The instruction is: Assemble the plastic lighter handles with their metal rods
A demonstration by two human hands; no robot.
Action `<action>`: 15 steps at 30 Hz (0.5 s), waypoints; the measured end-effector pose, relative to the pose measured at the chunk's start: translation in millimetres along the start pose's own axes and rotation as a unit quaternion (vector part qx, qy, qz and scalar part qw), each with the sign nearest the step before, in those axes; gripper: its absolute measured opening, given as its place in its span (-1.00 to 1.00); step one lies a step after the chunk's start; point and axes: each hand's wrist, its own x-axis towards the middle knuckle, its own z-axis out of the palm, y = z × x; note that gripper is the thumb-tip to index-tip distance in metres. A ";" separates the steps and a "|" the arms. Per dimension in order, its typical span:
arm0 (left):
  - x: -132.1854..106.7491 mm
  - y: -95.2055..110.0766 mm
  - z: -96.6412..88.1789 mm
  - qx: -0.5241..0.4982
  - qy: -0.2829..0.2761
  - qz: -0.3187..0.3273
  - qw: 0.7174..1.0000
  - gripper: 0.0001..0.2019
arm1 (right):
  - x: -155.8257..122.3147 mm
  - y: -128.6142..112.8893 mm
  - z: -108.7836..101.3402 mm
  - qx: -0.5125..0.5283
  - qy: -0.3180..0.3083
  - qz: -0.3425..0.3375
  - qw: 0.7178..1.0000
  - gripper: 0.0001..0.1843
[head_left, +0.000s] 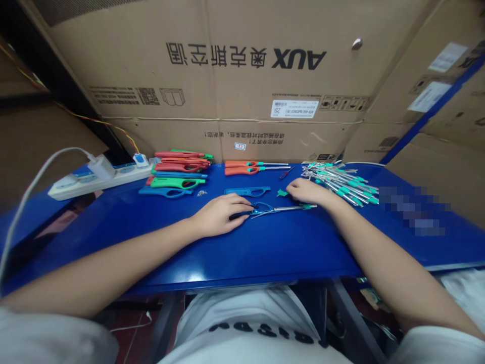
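My left hand (223,215) is closed around the grip end of a blue lighter shell (263,207), which lies low over the table in front of me. A thin metal tube (286,208) with a green fitting (307,206) extends from this shell to the right, passing below my right hand (306,191). The fingers of that hand are curled together beside small green plastic pieces (282,193); whether one is between the fingertips is hidden. Another blue lighter shell (248,191) lies just behind the left hand.
Red, green and blue lighter shells (178,174) are stacked at left, near small metal bits (202,193). Orange lighters (242,167) and a screwdriver (286,173) lie at the back. Metal tubes (346,184) pile up at right. A power strip (102,174) and cardboard wall (227,96) border the blue table (242,258).
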 end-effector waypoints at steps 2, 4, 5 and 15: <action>0.0 -0.1 -0.1 -0.002 0.000 0.001 1.000 -0.72 | 1.4 0.3 0.5 0.015 -0.010 0.034 0.999 -0.57; 0.0 -0.1 -0.4 -0.004 0.000 0.001 1.000 -0.72 | 1.7 0.7 0.0 0.047 -0.020 0.055 0.997 -0.50; 0.0 -0.1 -0.5 -0.005 0.000 0.001 1.000 -0.73 | 1.5 1.0 -0.5 0.064 -0.019 0.059 0.996 -0.47; -0.1 -0.6 -0.1 -0.009 0.004 0.004 1.000 -0.73 | -3.3 11.0 -2.6 0.045 0.013 -0.167 0.985 -0.61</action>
